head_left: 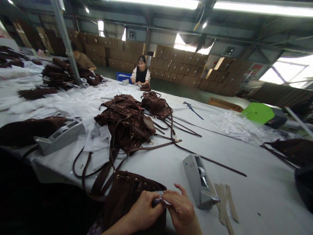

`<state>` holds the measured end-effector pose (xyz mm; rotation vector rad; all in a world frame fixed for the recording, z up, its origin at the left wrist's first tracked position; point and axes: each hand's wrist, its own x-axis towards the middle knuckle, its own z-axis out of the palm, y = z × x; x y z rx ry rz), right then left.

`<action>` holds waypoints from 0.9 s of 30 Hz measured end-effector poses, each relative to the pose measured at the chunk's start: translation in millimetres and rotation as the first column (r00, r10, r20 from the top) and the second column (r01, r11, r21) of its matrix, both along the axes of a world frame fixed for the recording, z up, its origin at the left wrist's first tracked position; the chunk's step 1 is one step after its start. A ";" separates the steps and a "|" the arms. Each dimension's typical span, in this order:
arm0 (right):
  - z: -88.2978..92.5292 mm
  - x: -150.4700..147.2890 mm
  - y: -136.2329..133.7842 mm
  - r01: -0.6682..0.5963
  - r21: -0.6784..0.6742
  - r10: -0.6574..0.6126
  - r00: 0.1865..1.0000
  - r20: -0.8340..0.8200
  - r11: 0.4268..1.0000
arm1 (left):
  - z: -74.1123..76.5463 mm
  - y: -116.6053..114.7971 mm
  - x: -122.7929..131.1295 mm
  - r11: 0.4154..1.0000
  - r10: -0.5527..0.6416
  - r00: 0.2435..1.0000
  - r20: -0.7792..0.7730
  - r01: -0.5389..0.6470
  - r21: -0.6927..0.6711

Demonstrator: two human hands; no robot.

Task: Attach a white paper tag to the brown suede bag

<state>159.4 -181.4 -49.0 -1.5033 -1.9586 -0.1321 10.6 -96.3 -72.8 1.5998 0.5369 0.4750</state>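
Straps beside dark-brown handbag: matte, soft, gold-toned fittings; lies at near edge of white table. Left hand grips small greyish piece over bag; right hand pinches it too. Grey tape dispenser right.

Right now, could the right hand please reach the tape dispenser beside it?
Probably yes: nothing visible blocks the right hand from the tape dispenser, though that hand is busy at the brown bag.

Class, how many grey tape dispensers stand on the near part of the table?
2: one tape dispenser by the right hand, left of the tan strips; another dispenser at left, beside a dark brown bag. Others may be hidden behind heaped bags.
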 end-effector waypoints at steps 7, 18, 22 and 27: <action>-0.6 4.1 -2.4 -0.032 0.046 0.023 0.984 0.178 0.998 | -12.1 -0.2 5.0 0.845 -0.027 0.999 -0.018 0.013 -0.535; -17.6 9.9 -16.4 0.002 0.132 -0.032 0.974 0.225 0.991 | 0.3 0.8 1.0 0.634 -0.072 0.982 0.176 0.181 -0.752; -29.5 8.8 -19.2 0.093 0.150 -0.126 0.967 0.223 0.984 | 1.5 4.1 0.8 0.557 0.033 0.996 0.084 0.052 -0.829; -28.6 -4.1 -26.1 0.374 0.116 -0.337 0.907 -0.254 0.920 | -0.9 11.0 -0.4 0.632 0.109 0.990 0.092 0.002 -0.775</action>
